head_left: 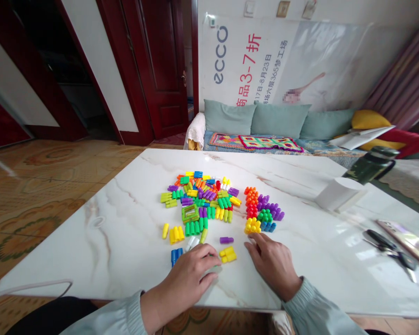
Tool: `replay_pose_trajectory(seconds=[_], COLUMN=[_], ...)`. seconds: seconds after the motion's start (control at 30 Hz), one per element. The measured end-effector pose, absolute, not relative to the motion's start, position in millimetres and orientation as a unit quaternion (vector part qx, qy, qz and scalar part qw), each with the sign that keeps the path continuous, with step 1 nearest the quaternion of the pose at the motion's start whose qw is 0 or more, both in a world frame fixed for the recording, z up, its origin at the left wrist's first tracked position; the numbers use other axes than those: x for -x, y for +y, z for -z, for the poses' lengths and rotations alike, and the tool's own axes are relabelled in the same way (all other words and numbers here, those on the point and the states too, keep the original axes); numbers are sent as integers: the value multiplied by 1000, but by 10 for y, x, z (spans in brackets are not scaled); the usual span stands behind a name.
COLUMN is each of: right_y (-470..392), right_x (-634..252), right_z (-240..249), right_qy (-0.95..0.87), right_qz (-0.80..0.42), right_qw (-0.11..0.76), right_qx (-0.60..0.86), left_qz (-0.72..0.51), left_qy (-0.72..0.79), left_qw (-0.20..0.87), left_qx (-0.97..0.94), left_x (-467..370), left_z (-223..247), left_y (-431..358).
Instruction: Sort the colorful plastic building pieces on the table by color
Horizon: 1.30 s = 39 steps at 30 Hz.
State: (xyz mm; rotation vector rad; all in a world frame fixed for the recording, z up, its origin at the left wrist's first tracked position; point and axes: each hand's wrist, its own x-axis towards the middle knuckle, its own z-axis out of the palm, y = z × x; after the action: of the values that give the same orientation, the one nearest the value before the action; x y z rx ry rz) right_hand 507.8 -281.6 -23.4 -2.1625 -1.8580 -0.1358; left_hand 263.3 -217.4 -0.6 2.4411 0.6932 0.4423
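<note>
My left hand (195,267) rests low over the table with its fingers curled. A greenish bit shows beneath its fingertips, mostly hidden. Close to those fingertips lie yellow peg blocks (228,254) and a single purple peg (226,240). Blue peg blocks (176,256) and white peg blocks (192,243) sit at its far side. My right hand (274,263) has its thumb apart, with fingertips against the yellow blocks (253,225) of a sorted group. Behind these stand green blocks (265,216), blue blocks (268,226), purple blocks (274,210), red blocks (251,210) and orange blocks (251,192).
A mixed pile of peg blocks (204,195) spreads across the middle of the marble-patterned table (125,223). Keys (391,251), a phone (410,242), a white box (340,193) and a dark green flask (372,165) stand or lie to the right. A cable (38,282) crosses the left corner.
</note>
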Motion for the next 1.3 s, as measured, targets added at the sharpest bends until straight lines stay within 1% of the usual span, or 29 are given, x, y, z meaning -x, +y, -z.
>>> replay_pose_trajectory(seconds=[0.5,0.6,0.73,0.8,0.9,0.97,1.13,1.3], right_y=[-2760,-2755,-2595,-2443,-2217,-2114,-2030,-1993], right_x=[-5047,-4985,-4887,-4840,-4784,-4760,-4745,-4764], right_z=[218,225,172,108,9,-26,-17,-42], right_qy=[-645,-668,-736,-756,-757,-752,-732,-726], right_qz=[37,34,41,71,135,153,128,102], right_qw=[133,172,233,215,146,113,67,46], right_qx=[752,724,634,614,622,631,666,679], left_qz=[-163,-158,-147,-145,-141,-140,-136,-139], left_qy=[251,248,245,243,241,237,230,228], left_qw=[280,275,260,253,238,228,218,219], left_qx=[-912,-916,-922,-925,-930,-934,-939,-938], left_x=[-2614,-2619,-2628,-2632,-2637,-2640,-2643,-2634], left_z=[17,6,0,3,10,17,36,39], left_y=[-2158,-2159,-2163,-2164,-2165,-2167,-2175,-2184])
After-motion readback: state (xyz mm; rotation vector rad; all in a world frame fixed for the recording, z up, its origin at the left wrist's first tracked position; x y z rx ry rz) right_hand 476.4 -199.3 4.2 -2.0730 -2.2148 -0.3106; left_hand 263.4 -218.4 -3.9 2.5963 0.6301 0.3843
